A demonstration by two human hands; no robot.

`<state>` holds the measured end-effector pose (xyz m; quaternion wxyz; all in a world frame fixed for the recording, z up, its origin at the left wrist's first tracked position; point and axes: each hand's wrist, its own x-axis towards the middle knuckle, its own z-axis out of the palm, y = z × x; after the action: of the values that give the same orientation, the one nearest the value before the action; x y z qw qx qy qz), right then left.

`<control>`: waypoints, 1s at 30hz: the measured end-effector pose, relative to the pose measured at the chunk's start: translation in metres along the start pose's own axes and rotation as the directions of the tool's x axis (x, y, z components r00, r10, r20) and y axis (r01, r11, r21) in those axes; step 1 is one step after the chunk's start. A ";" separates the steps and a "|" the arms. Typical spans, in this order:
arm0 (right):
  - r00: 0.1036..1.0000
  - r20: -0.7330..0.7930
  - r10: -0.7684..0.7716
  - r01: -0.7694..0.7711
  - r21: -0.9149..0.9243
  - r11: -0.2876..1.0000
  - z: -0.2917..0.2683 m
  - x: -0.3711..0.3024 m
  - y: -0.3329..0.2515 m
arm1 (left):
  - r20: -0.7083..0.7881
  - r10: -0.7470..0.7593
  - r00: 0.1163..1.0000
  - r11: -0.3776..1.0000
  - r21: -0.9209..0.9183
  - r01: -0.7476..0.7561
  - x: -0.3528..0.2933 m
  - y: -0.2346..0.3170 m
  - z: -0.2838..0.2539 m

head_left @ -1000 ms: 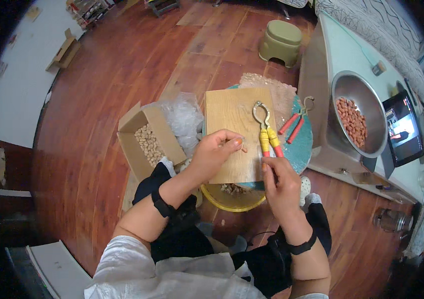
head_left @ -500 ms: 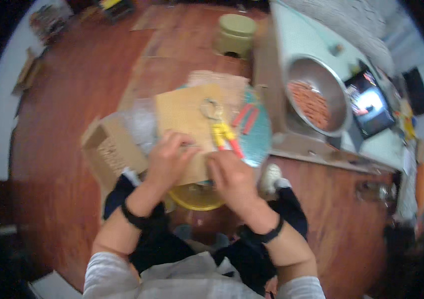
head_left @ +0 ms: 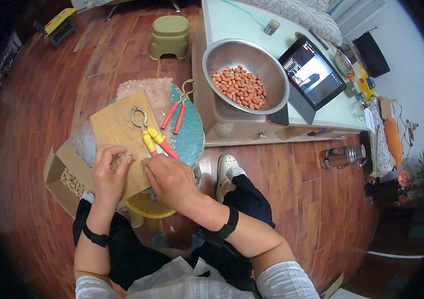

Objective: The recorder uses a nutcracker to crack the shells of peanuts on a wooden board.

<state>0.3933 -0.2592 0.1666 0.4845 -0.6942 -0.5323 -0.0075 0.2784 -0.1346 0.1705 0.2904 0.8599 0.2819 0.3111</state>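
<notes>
1. My left hand (head_left: 108,172) rests on the near left corner of the wooden board (head_left: 117,132), fingers curled over a small pale bit that I cannot make out clearly.
2. My right hand (head_left: 168,179) lies just beside it at the board's near edge, knuckles up, the fingers bent toward the left hand.
3. The wooden board is a light tan rectangle, lying flat and turned at an angle on a round teal seat.
4. A nutcracker (head_left: 150,134) with a metal loop head and yellow-and-red handles lies on the board, its handles pointing toward my right hand and nearly touching it.
</notes>
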 end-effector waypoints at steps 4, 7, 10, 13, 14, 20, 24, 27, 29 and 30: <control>1.000 0.019 0.001 0.000 -0.013 1.000 0.001 0.000 -0.001 | 0.139 -0.063 0.988 0.992 0.113 0.048 -0.001 -0.001 -0.003; 0.990 0.126 0.063 -0.059 -0.034 0.998 -0.002 -0.002 0.000 | 0.042 -0.022 0.999 0.999 -0.031 0.023 -0.003 -0.005 0.000; 0.989 0.134 0.060 -0.057 -0.032 0.998 -0.003 -0.003 0.001 | 0.122 -0.014 0.992 0.997 0.075 0.005 0.000 -0.001 -0.002; 0.991 0.115 0.062 -0.057 -0.043 0.997 -0.002 -0.005 0.002 | 0.076 0.051 0.996 0.999 0.004 -0.052 -0.002 0.003 -0.002; 0.995 0.095 0.044 -0.041 -0.039 0.998 -0.003 -0.005 0.002 | 0.073 0.039 0.997 0.999 0.007 -0.040 -0.001 0.004 -0.002; 0.982 0.175 0.072 -0.055 -0.098 0.994 -0.005 -0.005 0.005 | 0.178 -0.069 0.982 0.997 -0.011 0.072 0.000 0.002 -0.003; 0.977 0.209 0.044 -0.020 -0.113 0.993 0.003 -0.004 0.002 | 0.238 -0.424 0.874 0.780 -0.395 0.486 -0.008 -0.022 -0.013; 0.993 0.107 -0.041 0.051 -0.098 0.994 -0.008 0.000 0.008 | 0.363 -0.436 0.824 0.714 -0.419 0.562 0.006 -0.006 -0.008; 0.992 0.123 -0.003 0.008 -0.045 0.999 -0.014 0.001 0.000 | 0.473 -0.458 0.753 0.534 -0.531 0.658 0.009 -0.001 -0.012; 0.990 0.136 0.039 -0.036 -0.026 0.999 -0.013 0.002 -0.005 | 0.527 -0.462 0.713 0.433 -0.568 0.700 0.009 0.000 -0.014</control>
<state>0.3971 -0.2668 0.1778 0.4389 -0.7087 -0.5507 0.0429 0.2744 -0.1236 0.1832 0.7383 0.5476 0.3663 0.1443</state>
